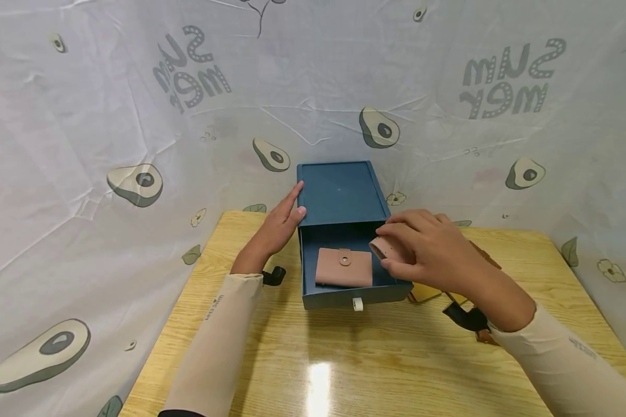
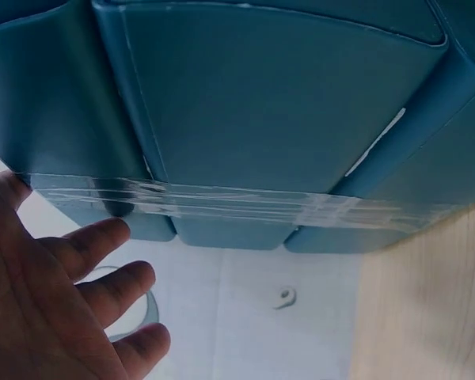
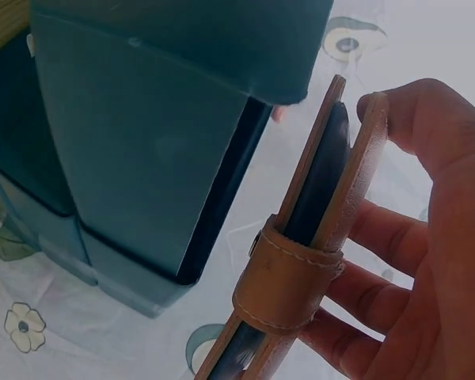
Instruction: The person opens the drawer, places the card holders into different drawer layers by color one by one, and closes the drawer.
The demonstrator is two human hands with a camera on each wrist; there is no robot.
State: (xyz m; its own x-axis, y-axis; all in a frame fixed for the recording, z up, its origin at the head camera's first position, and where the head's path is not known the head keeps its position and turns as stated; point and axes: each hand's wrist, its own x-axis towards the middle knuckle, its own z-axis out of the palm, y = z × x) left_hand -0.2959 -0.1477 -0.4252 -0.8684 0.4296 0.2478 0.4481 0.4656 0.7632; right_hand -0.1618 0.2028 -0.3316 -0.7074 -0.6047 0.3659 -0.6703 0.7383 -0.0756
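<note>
A blue drawer box [image 1: 341, 194] stands on the wooden table with its drawer [image 1: 330, 299] pulled out. Inside lies a pink snap-strap card holder [image 1: 339, 275]. My left hand [image 1: 279, 226] rests against the box's left side, its fingers spread; the left wrist view has that hand [image 2: 71, 293] beside the taped blue side. Over the drawer's right edge, my right hand [image 1: 425, 249] grips another pinkish leather card holder [image 1: 388, 248]. In the right wrist view this card holder [image 3: 289, 281] shows edge-on, strap round it and a dark inside, between thumb and fingers.
Partly hidden below my right forearm, yellow flat pieces [image 1: 423, 292] and a brown item [image 1: 484, 255] lie on the table [image 1: 396, 370]. A white pull tab [image 1: 357, 304] sticks out of the drawer front. A printed cloth [image 1: 313, 75] hangs right behind the box.
</note>
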